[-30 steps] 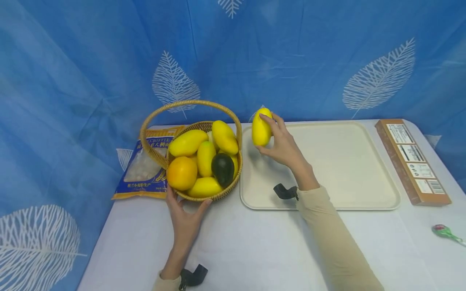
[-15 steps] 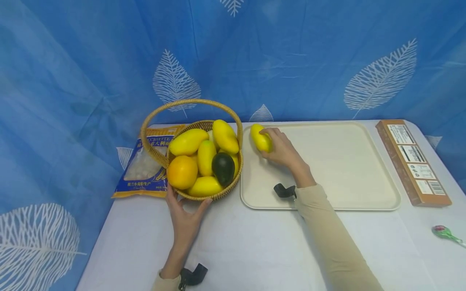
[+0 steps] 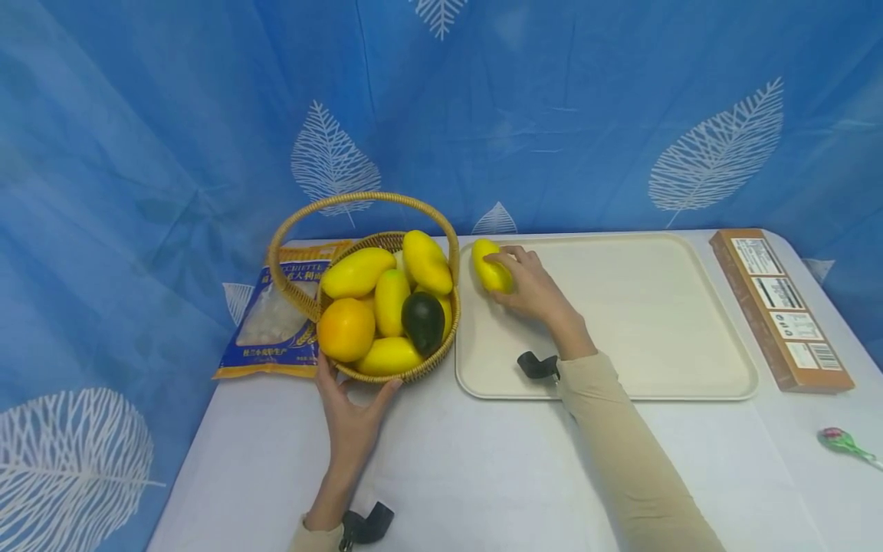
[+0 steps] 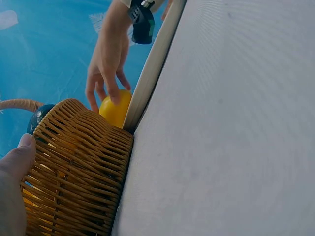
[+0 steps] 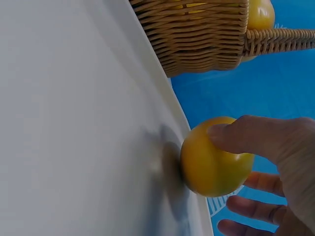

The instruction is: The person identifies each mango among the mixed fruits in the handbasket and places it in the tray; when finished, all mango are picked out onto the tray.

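My right hand pinches a yellow mango low over the left end of a cream tray. In the right wrist view the thumb lies on the mango, and the other fingers spread loosely below it. My left hand holds the near side of a wicker basket, with its thumb at the rim and its fingertips partly hidden. Several more mangoes, an orange and a dark avocado fill the basket.
A blue pasta bag lies partly behind the basket on the left. A long brown box stands right of the tray, and a wrapped lollipop lies near the table's right side. Blue curtain hangs behind.
The right hand has lowered the mango from upright above the tray's far-left corner down to lying at the tray. The left hand and the basket have stayed in place.
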The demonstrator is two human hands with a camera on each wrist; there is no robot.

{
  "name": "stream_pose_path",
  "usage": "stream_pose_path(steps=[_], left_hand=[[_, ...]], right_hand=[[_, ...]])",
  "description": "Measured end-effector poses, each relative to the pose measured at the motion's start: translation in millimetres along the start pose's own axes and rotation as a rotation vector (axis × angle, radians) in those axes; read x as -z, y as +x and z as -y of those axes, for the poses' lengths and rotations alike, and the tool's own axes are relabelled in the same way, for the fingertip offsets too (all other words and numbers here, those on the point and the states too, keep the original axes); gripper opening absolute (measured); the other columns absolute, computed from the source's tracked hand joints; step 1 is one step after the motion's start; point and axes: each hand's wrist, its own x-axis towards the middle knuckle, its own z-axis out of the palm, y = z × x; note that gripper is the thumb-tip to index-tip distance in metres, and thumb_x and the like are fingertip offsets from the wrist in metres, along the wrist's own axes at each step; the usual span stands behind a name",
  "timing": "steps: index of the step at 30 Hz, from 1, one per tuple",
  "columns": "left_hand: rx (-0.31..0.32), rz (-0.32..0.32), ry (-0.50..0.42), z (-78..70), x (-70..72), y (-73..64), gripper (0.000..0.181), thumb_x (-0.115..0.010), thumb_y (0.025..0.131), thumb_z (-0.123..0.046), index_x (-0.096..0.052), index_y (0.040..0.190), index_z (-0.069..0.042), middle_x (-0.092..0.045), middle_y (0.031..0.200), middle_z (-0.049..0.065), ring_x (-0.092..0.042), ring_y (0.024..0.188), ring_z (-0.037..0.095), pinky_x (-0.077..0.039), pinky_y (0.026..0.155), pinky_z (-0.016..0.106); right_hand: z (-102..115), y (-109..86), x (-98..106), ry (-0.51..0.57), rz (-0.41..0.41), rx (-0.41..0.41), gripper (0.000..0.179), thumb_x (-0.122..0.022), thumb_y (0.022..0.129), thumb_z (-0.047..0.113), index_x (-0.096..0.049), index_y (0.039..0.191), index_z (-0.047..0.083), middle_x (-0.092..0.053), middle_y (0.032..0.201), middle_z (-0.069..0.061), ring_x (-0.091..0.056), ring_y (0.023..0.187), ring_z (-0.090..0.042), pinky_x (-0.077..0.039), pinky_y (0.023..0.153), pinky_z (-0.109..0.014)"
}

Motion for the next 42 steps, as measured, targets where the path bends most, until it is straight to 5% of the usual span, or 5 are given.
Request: stream_pose_path(steps=[16, 24, 28, 32, 42], left_hand=[[-0.013, -0.004, 0.008, -1.3, 3.9, -0.1, 0.111, -0.081, 0.077, -0.005, -0.004, 0.157, -0.006, -0.013, 0.158, 0.02, -0.022, 0.143, 0.034, -0.028, 0.108, 0.051], [-0.014, -0.005, 0.006, -1.4, 5.0, 1.6, 0.11, -0.081, 0.077, -0.005, -0.005, 0.157, -0.005, -0.013, 0.159, 0.019, -0.022, 0.143, 0.032, -0.029, 0.107, 0.051], [-0.03, -0.002, 0.005, -1.2, 3.9, 2.8, 0.11, -0.081, 0.077, -0.005, -0.005, 0.157, -0.005, -0.014, 0.158, 0.02, -0.022, 0.142, 0.033, -0.029, 0.107, 0.051], [-0.034, 0.006, 0.003, -1.1, 2.8, 2.9, 0.11, -0.081, 0.077, -0.005, -0.005, 0.157, -0.006, -0.014, 0.158, 0.02, -0.023, 0.141, 0.033, -0.028, 0.107, 0.051], [-0.037, 0.016, 0.011, 0.4, 2.0, 0.9, 0.111, -0.081, 0.077, -0.005, -0.004, 0.157, -0.007, -0.013, 0.158, 0.019, -0.024, 0.14, 0.034, -0.028, 0.107, 0.053]], right_hand=[[22.5, 0.9, 11.8, -0.031, -0.003, 0.054, 0.057, -0.074, 0.087, 0.026, -0.054, 0.139, 0.017, -0.037, 0.15, -0.018, -0.035, 0.134, -0.037, -0.04, 0.105, -0.055], [66.4, -13.0, 36.4, 0.092, -0.204, 0.328, 0.05, -0.076, 0.086, 0.028, -0.061, 0.131, 0.012, -0.054, 0.135, -0.01, -0.047, 0.127, -0.03, -0.039, 0.109, -0.047], [88.1, -17.7, 35.4, 0.187, -0.231, 0.483, 0.054, -0.081, 0.082, 0.027, -0.062, 0.129, 0.011, -0.055, 0.135, -0.009, -0.048, 0.128, -0.027, -0.04, 0.109, -0.043], [100.7, -16.0, 23.7, 0.207, -0.184, 0.529, 0.057, -0.081, 0.081, 0.028, -0.061, 0.131, 0.012, -0.054, 0.136, -0.01, -0.048, 0.128, -0.026, -0.041, 0.108, -0.042], [125.4, 13.7, -0.8, 0.128, 0.015, 0.486, 0.057, -0.071, 0.089, 0.038, -0.055, 0.139, 0.017, -0.05, 0.142, -0.012, -0.046, 0.131, -0.027, -0.04, 0.109, -0.044]])
